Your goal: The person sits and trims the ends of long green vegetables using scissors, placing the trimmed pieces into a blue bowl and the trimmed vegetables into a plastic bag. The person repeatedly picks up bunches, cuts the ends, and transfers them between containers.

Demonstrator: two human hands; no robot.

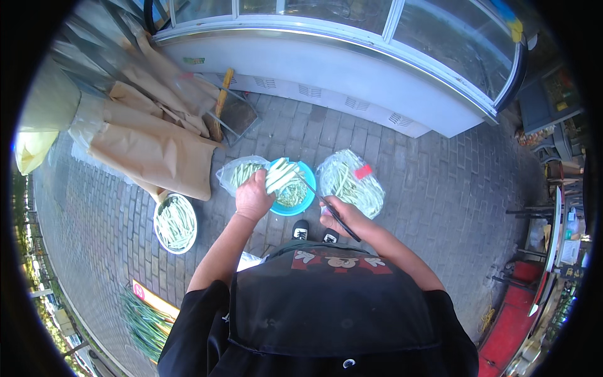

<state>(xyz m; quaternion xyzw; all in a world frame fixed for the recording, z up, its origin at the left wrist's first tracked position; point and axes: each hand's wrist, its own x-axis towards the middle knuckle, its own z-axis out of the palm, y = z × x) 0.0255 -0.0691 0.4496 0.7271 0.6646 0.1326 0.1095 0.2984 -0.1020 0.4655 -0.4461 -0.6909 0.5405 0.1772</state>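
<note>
A bundle of pale green beans (281, 176) is gripped in my left hand (255, 195), above a turquoise plastic basin (311, 176). Cut green pieces (291, 193) lie in the basin. My right hand (345, 217) is closed on the dark handle of a long, thin tool (338, 217), perhaps scissors or a knife; its tip reaches the bundle's right end. Left of the basin, a clear plastic bag (228, 172) holds more beans, partly behind my left hand. Another clear bag of beans (353, 186), with a red patch, lies to the right.
An oval bowl of long beans (195, 221) stands at the left on grey paving, near brown paper sheeting (155, 146). Green onions (146, 323) lie lower left. A white display cabinet (301, 61) spans the far side. A dustpan (238, 118) stands against it. Red surfaces (506, 325) are at right.
</note>
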